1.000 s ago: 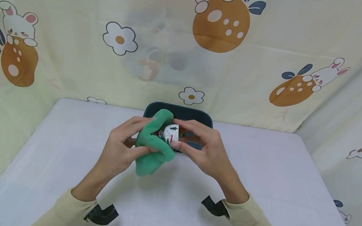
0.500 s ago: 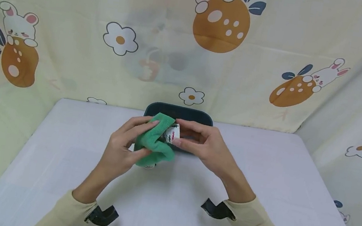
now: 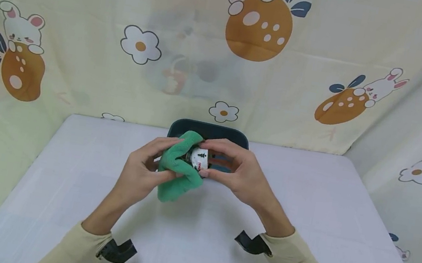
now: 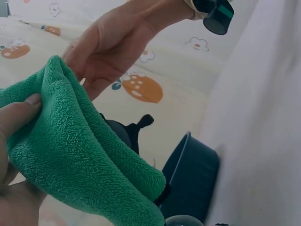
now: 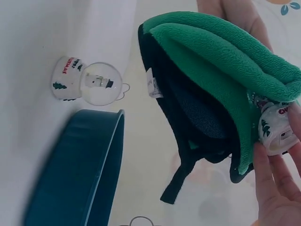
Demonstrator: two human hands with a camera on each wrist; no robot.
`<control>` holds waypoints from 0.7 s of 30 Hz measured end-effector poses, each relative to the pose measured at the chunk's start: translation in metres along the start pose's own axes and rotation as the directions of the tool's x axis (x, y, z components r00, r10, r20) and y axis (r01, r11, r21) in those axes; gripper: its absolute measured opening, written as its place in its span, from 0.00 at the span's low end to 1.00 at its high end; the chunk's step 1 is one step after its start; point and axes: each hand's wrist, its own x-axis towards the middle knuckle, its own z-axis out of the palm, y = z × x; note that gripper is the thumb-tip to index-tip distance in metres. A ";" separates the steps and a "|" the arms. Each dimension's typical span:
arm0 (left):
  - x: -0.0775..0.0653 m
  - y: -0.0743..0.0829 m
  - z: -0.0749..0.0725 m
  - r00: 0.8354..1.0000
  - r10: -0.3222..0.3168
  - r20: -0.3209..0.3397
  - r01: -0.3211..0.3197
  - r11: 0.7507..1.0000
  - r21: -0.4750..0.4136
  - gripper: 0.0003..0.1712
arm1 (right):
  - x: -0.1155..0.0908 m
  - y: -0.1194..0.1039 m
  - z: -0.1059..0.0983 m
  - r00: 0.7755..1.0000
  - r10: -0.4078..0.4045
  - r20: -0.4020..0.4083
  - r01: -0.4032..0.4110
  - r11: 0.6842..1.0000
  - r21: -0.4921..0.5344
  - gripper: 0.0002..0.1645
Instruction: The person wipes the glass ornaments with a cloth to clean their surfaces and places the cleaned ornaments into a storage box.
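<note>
My left hand (image 3: 137, 175) grips a green terry cloth (image 3: 179, 161) with dark edging, a hanging loop and a white tag. The cloth wraps round the globe end of a small snow globe (image 3: 200, 159), which is mostly hidden in its folds. Its white base with red letters and a dark tree print sticks out on the right. My right hand (image 3: 243, 175) holds that base between thumb and fingers. In the right wrist view, a second snow globe (image 5: 87, 84) stands upright on the table, a small figure inside its clear ball.
Behind the hands a dark teal basin (image 3: 211, 129) stands at the table's back edge. The white-covered table (image 3: 307, 202) spreads out to both sides and in front. A patterned curtain (image 3: 178, 76) hangs right behind it.
The right hand has turned the snow globe's base, its print shifting under the fingers. The cloth bunched up and its lower end dropped again, covering the second snow globe briefly glimpsed below.
</note>
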 end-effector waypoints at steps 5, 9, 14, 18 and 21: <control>0.001 0.003 -0.003 0.998 -0.065 0.020 0.065 0.998 -0.024 0.34 | 0.000 0.002 0.001 0.998 -0.059 0.007 0.059 0.998 -0.031 0.30; 0.003 0.005 -0.004 0.989 -0.146 0.028 0.148 0.987 -0.059 0.34 | 0.001 0.004 -0.001 0.992 -0.124 0.020 0.125 0.990 -0.059 0.30; 0.005 0.005 -0.004 0.968 -0.246 0.037 0.249 0.963 -0.102 0.34 | 0.002 0.005 -0.004 0.982 -0.182 0.044 0.185 0.978 -0.099 0.29; 0.004 0.005 -0.004 0.973 -0.228 0.036 0.230 0.971 -0.061 0.32 | 0.001 0.005 -0.004 0.980 -0.197 0.041 0.200 0.972 -0.122 0.30; 0.002 0.004 -0.003 0.986 -0.168 0.024 0.168 0.985 -0.022 0.31 | 0.000 0.005 -0.003 0.983 -0.184 0.029 0.186 0.976 -0.111 0.32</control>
